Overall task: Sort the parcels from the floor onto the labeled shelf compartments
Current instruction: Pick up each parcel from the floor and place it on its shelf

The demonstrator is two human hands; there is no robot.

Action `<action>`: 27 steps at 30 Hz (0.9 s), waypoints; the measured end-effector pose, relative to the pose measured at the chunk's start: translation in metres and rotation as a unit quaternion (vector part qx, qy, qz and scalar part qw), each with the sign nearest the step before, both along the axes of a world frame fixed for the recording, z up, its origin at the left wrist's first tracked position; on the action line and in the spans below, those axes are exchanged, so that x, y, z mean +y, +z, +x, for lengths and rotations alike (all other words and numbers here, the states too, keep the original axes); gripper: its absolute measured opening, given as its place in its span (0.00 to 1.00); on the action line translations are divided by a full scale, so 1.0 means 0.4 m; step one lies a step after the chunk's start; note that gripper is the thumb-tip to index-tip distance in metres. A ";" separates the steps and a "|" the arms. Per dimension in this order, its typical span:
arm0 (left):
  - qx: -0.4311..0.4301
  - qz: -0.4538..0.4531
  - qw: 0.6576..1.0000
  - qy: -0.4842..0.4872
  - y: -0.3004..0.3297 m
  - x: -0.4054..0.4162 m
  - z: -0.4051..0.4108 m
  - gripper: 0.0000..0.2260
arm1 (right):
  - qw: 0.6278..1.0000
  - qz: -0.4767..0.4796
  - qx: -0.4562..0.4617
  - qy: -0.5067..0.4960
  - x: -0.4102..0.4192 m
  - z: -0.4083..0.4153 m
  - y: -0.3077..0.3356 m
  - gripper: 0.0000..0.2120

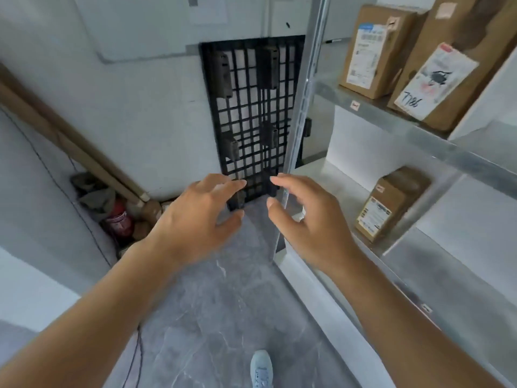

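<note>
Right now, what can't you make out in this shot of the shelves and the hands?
Head view only:
- Box labels: print blurred, unreadable.
- Shelf tag: too small to read.
- Big right-hand box: top cut off by the frame edge.
- Parcels on the floor: none in frame.
- Corner clutter: blurred.
- Left hand and right hand: empty.

Worn on the head, wide-angle, tilted forward and down over the grey floor (pixel 223 317). Close above both outstretched forearms, facing a black grid pallet (pixel 251 113) leaning on the wall ahead. Metal shelf (pixel 419 135) near on the right, edges bowed by the lens.
</note>
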State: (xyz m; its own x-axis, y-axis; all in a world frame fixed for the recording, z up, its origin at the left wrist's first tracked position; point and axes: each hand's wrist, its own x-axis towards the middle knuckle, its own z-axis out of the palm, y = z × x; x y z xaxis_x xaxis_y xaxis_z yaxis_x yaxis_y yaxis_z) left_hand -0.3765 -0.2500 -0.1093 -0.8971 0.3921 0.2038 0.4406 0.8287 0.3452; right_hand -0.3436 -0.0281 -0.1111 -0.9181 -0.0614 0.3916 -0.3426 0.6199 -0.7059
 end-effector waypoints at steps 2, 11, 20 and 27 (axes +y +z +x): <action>-0.028 -0.014 0.999 0.039 -0.048 -0.060 -0.091 0.27 | 0.999 -0.012 -0.021 0.036 -0.053 -0.128 -0.055 0.23; -0.104 -0.012 0.973 0.206 -0.191 -0.339 -0.423 0.24 | 0.980 0.013 -0.096 0.176 -0.308 -0.620 -0.197 0.20; -0.178 0.008 0.944 0.278 -0.388 -0.625 -0.737 0.24 | 0.956 0.064 -0.170 0.231 -0.618 -0.996 -0.367 0.18; -0.271 0.073 0.907 0.315 -0.685 -0.862 -1.005 0.24 | 0.928 0.119 -0.250 0.250 -0.887 -1.246 -0.645 0.22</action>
